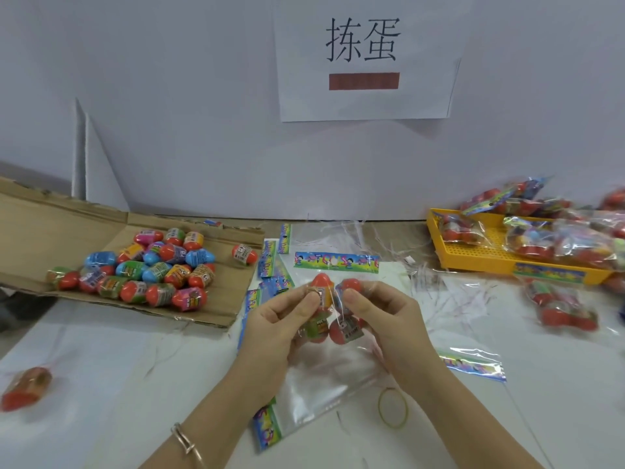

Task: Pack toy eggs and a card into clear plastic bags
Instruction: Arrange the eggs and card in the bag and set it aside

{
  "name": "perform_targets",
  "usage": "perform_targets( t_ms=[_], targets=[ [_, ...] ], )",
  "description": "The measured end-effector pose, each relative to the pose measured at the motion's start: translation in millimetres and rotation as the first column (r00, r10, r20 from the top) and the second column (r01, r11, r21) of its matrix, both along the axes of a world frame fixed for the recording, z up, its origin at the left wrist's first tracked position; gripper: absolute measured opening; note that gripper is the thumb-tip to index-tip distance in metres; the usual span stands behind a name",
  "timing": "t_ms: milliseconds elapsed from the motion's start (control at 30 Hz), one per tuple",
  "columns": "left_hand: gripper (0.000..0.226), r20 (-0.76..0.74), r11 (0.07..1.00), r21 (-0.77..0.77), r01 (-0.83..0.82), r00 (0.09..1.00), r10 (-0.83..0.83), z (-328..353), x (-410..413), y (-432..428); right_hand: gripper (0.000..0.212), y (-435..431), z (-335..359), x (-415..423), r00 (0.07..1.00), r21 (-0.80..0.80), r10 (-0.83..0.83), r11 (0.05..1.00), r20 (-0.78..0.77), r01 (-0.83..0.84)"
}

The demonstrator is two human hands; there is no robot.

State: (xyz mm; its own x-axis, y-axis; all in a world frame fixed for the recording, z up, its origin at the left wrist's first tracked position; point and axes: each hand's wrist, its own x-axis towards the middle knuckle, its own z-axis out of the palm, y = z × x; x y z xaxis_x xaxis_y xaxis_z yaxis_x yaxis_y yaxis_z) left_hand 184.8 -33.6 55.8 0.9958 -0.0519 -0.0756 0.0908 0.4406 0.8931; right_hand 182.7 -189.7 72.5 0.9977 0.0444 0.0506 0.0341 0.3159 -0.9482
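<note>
Pinching a clear bag [334, 301] with some eggs [345, 330] inside, with the left hand [277, 323] and the right hand [385, 319] curled on it from both sides, up over the middle of the surface [101, 367]. To the left, loose eggs [152, 265] in a pile on cardboard [50, 225]; just behind the hands, a card [336, 262] lying flat. On the right, packed bags [558, 238] in and by a yellow tray [473, 264], and near the right wrist a rubber band [380, 408].

Bangle [184, 442]: thin, silver-toned, two joined bands; left wrist [206, 423], 7 o'clock.
Left hand [280, 319], right hand [384, 321]: bare.
</note>
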Motion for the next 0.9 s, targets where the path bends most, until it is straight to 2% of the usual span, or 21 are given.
perform_targets(
  t_ms=[67,233,333,400,433,533,633,733,900],
  targets=[
    [0.051,0.021,0.999,0.036,-0.003,1.0,0.003,-1.7,-1.0,-2.3,0.025,-2.4,-0.1,0.7,1.0,-0.031,0.005,1.0,0.02,-0.004],
    [0.03,0.052,0.999,-0.013,0.042,0.998,-0.041,-3.7,-0.7,-3.9,0.018,-3.6,0.9,3.6,0.999,-0.042,0.011,0.999,0.053,-0.008],
    [0.032,0.049,0.993,-0.108,0.043,0.998,-0.038,-3.4,1.0,-2.2,0.032,-1.1,0.3,5.5,1.0,-0.013,0.029,0.999,-0.004,-0.029],
    [0.036,0.058,0.988,-0.152,0.002,0.998,0.007,-3.0,2.7,-0.9,0.047,-1.1,-1.3,6.0,0.992,0.0,0.096,0.995,-0.084,-0.096],
    [0.036,0.064,0.984,-0.175,-0.018,0.998,0.03,-2.4,3.2,-0.6,0.047,-1.3,-2.2,5.7,0.983,0.015,0.132,0.991,-0.124,-0.131],
    [0.03,0.071,0.975,-0.215,-0.052,0.995,0.069,-2.0,4.2,0.5,0.028,-2.3,-5.2,5.2,0.979,0.063,0.133,0.99,-0.152,-0.125],
    [0.03,0.065,0.968,-0.25,0.01,0.998,0.007,-3.1,4.7,3.7,0.03,-3.1,-5.4,4.4,0.988,0.064,0.095,0.994,-0.12,-0.088],
    [0.036,0.06,0.967,-0.236,0.092,0.995,-0.08,-5.3,4.6,3.8,0.028,-5.5,-5.5,3.2,0.994,0.005,0.065,0.998,-0.093,-0.065],
    [0.043,0.109,0.987,-0.112,0.116,0.989,-0.104,-7.4,5.5,3.5,0.016,-13.3,-2.5,5.6,0.999,-0.16,0.045,0.986,-0.002,-0.044]
  ],
)
